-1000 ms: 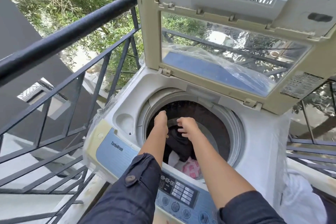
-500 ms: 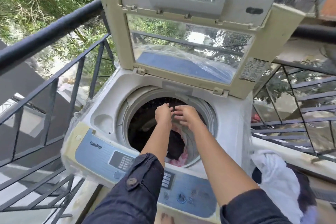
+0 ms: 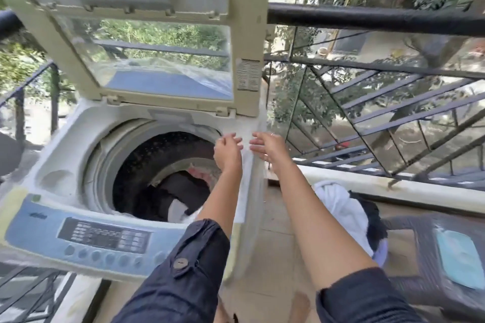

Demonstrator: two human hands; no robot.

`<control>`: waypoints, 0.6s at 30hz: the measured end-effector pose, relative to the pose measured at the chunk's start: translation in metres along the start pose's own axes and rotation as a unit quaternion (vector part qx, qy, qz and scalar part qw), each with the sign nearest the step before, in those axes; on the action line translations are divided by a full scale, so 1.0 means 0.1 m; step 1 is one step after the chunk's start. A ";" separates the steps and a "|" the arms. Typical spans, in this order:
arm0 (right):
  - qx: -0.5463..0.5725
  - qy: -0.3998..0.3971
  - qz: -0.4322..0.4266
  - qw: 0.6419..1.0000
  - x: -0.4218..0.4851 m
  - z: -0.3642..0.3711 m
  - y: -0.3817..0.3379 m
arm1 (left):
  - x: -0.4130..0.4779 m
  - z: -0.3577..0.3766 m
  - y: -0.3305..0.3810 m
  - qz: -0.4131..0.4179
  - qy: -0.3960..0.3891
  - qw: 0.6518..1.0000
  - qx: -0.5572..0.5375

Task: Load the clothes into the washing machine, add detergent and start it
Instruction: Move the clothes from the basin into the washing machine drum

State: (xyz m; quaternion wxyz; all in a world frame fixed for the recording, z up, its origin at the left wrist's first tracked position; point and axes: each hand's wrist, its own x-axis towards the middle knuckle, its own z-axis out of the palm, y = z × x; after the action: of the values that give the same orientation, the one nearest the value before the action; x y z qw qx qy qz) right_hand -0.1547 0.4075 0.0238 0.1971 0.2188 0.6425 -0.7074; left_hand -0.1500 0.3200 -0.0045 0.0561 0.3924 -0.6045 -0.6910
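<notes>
Lifting out of the dark perforated drum (image 3: 147,162) where they were reaching a moment ago, both hands now hover over the right rim of the cream top-loading washing machine (image 3: 65,155). The left hand (image 3: 227,151) and the right hand (image 3: 267,148) sit close together, fingers loose and spread, holding nothing. The load of black, pink and white clothes (image 3: 181,189) lies low in the drum, towards its right side. The machine's glass-windowed lid (image 3: 249,42) stands upright at the back edge, and the blue control panel (image 3: 47,233) runs along the front edge under the left forearm. Past the machine's right side a heap of white and black laundry (image 3: 338,207) lies against the pale low ledge, with a dark woven chair (image 3: 420,257) carrying a flat light-blue item (image 3: 458,259) just beside it. A black metal railing (image 3: 367,18) encloses this tiled balcony floor (image 3: 273,257), with trees beyond.
</notes>
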 end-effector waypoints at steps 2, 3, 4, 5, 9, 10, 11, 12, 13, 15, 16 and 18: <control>0.007 0.018 -0.013 1.000 0.02 -0.37 0.00 | -0.20 0.25 -0.11 0.059 0.008 0.995 0.078; 0.014 0.025 -0.014 0.999 0.04 -0.58 0.02 | -0.31 0.37 -0.16 0.093 0.022 0.987 0.127; 0.025 0.030 -0.012 0.999 0.06 -0.77 0.04 | -0.40 0.50 -0.21 0.122 0.043 0.979 0.158; 0.030 0.039 -0.008 0.999 0.08 -0.98 0.07 | -0.49 0.64 -0.27 0.143 0.054 0.975 0.162; 0.024 0.088 0.002 0.996 0.19 -1.68 0.24 | -0.75 1.20 -0.60 0.172 0.011 0.970 0.170; 0.034 0.102 0.003 0.994 0.23 -1.84 0.30 | -0.79 1.34 -0.71 0.170 0.000 0.969 0.181; 0.046 0.116 0.003 0.992 0.27 -2.01 0.37 | -0.84 1.46 -0.83 0.166 -0.011 0.967 0.193; 0.057 0.130 0.004 0.990 0.30 -2.14 0.44 | -0.88 1.54 -0.96 0.164 -0.025 0.964 0.208; 0.066 0.145 0.009 0.987 0.35 -2.30 0.51 | -0.92 1.64 -1.11 0.165 -0.045 0.958 0.230; 0.070 0.175 0.023 0.982 0.46 -2.60 0.70 | -0.98 1.82 -1.42 0.167 -0.086 0.943 0.274; 0.069 0.191 0.029 0.979 0.53 -2.75 0.82 | -0.99 1.90 -1.58 0.164 -0.106 0.938 0.286; 0.067 0.218 0.041 0.973 0.66 -3.00 1.05 | -0.96 2.03 -1.89 0.153 -0.137 0.931 0.301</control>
State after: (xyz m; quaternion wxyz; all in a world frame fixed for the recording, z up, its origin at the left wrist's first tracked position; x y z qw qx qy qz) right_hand -0.1332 0.6963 -0.1230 0.0660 0.4061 0.6120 -0.6754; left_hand -0.1334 0.5834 -0.1327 -0.0433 0.1955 -0.8386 -0.5066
